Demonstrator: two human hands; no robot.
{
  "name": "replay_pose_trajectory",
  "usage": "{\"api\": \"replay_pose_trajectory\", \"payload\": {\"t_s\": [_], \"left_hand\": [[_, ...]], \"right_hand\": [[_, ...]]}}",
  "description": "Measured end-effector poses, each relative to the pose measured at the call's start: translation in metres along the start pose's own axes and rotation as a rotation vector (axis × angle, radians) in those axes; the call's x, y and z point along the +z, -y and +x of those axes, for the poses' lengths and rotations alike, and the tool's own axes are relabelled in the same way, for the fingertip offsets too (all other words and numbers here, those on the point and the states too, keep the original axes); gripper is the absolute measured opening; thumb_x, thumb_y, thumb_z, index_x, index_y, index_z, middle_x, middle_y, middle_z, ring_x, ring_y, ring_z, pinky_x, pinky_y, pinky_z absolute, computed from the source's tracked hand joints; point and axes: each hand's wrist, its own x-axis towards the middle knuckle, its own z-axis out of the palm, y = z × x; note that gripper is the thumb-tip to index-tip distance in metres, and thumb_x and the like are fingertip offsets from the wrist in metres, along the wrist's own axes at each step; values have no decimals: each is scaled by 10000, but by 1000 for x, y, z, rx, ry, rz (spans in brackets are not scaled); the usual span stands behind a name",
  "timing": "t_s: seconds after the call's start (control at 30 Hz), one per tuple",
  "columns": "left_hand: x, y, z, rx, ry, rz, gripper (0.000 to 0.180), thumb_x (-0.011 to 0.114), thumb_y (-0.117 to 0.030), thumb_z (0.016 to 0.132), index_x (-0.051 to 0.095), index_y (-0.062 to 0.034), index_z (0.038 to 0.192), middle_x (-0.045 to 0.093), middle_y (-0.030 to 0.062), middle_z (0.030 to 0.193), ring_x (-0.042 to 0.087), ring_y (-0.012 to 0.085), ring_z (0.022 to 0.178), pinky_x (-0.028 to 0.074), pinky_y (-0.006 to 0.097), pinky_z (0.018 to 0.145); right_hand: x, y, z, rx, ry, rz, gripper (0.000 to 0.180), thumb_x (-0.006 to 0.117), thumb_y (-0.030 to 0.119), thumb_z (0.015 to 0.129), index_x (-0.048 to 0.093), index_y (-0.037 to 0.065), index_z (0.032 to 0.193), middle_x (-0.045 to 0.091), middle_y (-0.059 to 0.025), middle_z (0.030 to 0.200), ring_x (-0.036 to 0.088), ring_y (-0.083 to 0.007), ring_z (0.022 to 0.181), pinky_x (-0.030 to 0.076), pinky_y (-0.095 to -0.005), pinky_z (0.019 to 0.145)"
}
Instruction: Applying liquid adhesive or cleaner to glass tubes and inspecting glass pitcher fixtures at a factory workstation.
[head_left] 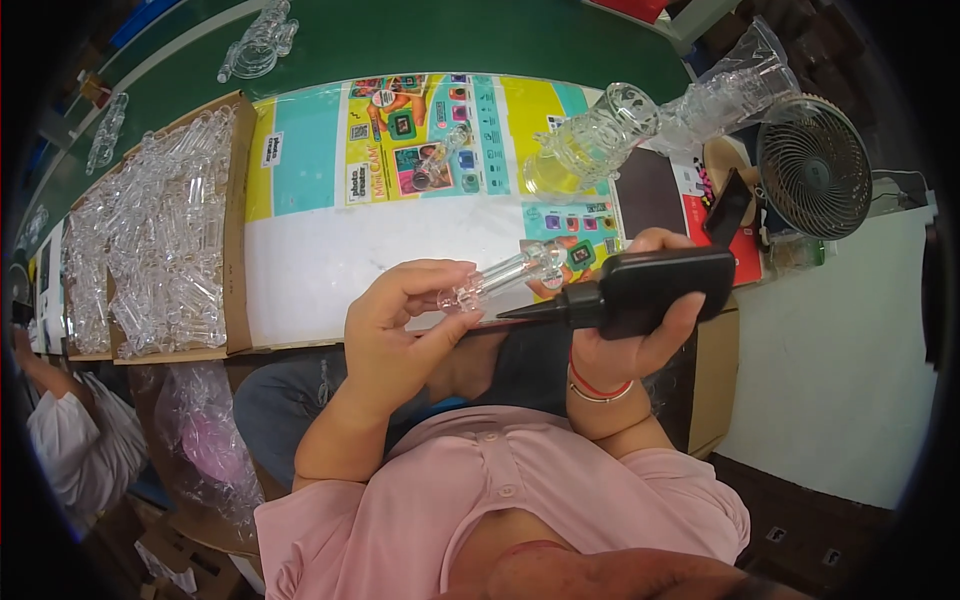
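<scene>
My left hand [400,320] pinches one end of a clear glass tube piece [505,277] between thumb and fingers, just above the table's front edge. The tube slants up to the right, with a wider knobbed end. In my right hand [640,345] is a black squeeze bottle [665,290], tipped on its side. Its tapered nozzle [535,311] points left, close to the end of the glass held by my left hand. Whether the tip touches the glass I cannot tell.
A cardboard box [240,230] full of clear glass pieces stands at left. A printed sheet [300,245] covers the table. Large glass vessels [590,140] stand at the back right, beside a dark fan [815,165]. Another person's arm [50,380] shows at far left.
</scene>
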Motion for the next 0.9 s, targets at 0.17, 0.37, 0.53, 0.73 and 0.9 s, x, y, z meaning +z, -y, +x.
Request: {"api": "replay_pose_trajectory", "payload": {"t_s": [0.17,0.37,0.53,0.73,0.9], "left_hand": [[0,-5,-2,89,36,-69,322,651,106,699,556,14,993,584,143,1041,585,179,953,497,272,789],[-2,-6,-5,86,80,-2,356,648,127,668,530,20,986,560,169,1061,565,204,975,467,280,819],[-5,-7,-7,142,84,61,362,646,135,662,533,15,985,554,171,1067,565,213,977,469,285,819],[-4,-6,-10,125,84,-13,362,648,127,664,528,14,986,547,173,1076,560,219,990,475,293,819],[-5,-8,-12,114,72,-35,363,647,125,665,529,12,989,550,171,1069,555,223,999,469,299,833]], "right_hand": [[-7,9,-5,-211,217,-488,588,446,536,841,354,13,1093,460,-106,891,497,-131,709,422,-208,636],[-3,17,-14,-330,316,-738,639,412,608,830,351,34,1103,491,-125,860,493,-143,660,416,-212,621],[-7,21,-22,-358,416,-796,596,414,580,843,305,65,1122,468,-131,907,522,-170,619,469,-258,606],[-4,21,-25,-425,476,-626,502,499,400,855,303,36,1140,535,-160,951,634,-210,724,552,-253,605],[-6,28,-30,-318,442,-750,553,459,505,843,298,66,1137,495,-133,930,576,-187,690,513,-265,606]]}}
